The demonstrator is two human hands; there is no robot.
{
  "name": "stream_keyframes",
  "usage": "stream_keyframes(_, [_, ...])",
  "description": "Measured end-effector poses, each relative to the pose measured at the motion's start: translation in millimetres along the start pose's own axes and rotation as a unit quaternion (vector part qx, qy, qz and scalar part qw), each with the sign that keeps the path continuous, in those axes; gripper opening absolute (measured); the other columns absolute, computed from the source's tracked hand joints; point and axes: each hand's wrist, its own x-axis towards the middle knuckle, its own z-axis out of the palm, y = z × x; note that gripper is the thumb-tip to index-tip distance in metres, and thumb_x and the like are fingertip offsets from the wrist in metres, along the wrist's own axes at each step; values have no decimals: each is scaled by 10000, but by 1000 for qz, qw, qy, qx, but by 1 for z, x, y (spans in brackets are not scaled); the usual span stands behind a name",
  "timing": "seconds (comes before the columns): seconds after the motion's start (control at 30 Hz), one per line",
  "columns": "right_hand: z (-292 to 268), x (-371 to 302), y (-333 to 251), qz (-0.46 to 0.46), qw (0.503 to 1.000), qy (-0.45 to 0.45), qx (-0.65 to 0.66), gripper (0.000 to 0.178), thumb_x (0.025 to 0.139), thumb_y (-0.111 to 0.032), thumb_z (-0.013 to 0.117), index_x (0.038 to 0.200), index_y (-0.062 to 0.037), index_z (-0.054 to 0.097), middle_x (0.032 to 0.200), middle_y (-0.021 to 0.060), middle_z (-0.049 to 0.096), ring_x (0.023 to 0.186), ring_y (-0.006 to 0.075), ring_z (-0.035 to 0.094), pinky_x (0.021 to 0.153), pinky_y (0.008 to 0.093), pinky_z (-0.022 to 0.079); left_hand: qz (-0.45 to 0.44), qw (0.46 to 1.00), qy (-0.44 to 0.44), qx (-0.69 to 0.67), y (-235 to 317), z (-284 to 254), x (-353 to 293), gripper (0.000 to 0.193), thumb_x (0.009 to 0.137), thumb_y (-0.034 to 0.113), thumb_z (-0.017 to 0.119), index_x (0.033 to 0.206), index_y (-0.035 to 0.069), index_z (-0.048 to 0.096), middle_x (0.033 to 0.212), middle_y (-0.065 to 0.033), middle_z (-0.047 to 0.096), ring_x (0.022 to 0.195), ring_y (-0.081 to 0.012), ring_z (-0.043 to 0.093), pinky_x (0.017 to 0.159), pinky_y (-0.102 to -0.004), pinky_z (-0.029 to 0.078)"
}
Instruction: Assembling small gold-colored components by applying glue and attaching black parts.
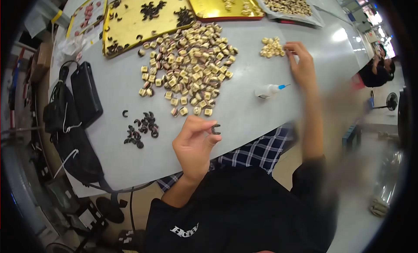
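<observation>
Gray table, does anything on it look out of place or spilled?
One dark curved piece lies apart from the small dark pile on the table's left side. The blue-tipped bottle also seems to lie on its side, though I see no spilled liquid around it.

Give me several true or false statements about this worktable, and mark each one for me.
1. The left hand pinches a dark C-shaped piece. True.
2. The right hand holds the white bottle. False: it is at the edge of the small pile of cream pieces.
3. The white bottle with the blue needle tip sits to the right of the large heap of cream-and-dark pieces. True.
4. The loose black C-shaped pieces on the table are to the right of the left hand. False: they are to its left.
5. The yellow tray at the upper left has black pieces in it. True.
</observation>
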Motion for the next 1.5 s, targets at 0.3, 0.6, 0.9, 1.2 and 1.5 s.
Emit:
stream_keyframes(0.3, [5,5,0,66,997,21,45,123,808,-36,615,923,2,596,853,84,627,801,146,613,735,262,492,5,999,-14,-34,3,-3,1,274,683,-74,706,937,-26,615,834,-51,500,741,-131,484,714,-262,424])
stream_keyframes(0.6, [-19,-13,-25,137,886,233,377,204,853,-57,576,1020,60,567,1039,162,596,905,166,599,835,245,461,7,1000,-17,-10,2,-7,-3,287,666,-56,729,929,-19,622,830,-56,508,738,-138,489,689,-255,422])
stream_keyframes(0.9, [-33,-80,-120,-32,758,116,641,270,799,-107,631,1009,23,520,937,167,574,758,179,553,731,235,452,1,997,-65,42,1,-4,3,265,712,124,749,892,30,580,812,-43,465,741,-144,421,648,-256,335])
stream_keyframes(1.2, [15,-102,-177,117,652,-52,747,189,733,38,637,916,49,592,894,168,540,763,190,552,677,270,473,47,995,-84,2,-3,-9,0,265,636,43,780,873,71,665,811,-25,501,717,-128,453,613,-242,369])
stream_keyframes(1.5, [23,-95,-173,148,624,-147,753,315,718,100,642,1018,74,550,925,162,573,806,193,583,763,303,470,66,993,-87,52,-7,-12,0,261,614,168,806,845,123,693,797,14,480,746,-143,398,697,-302,337])
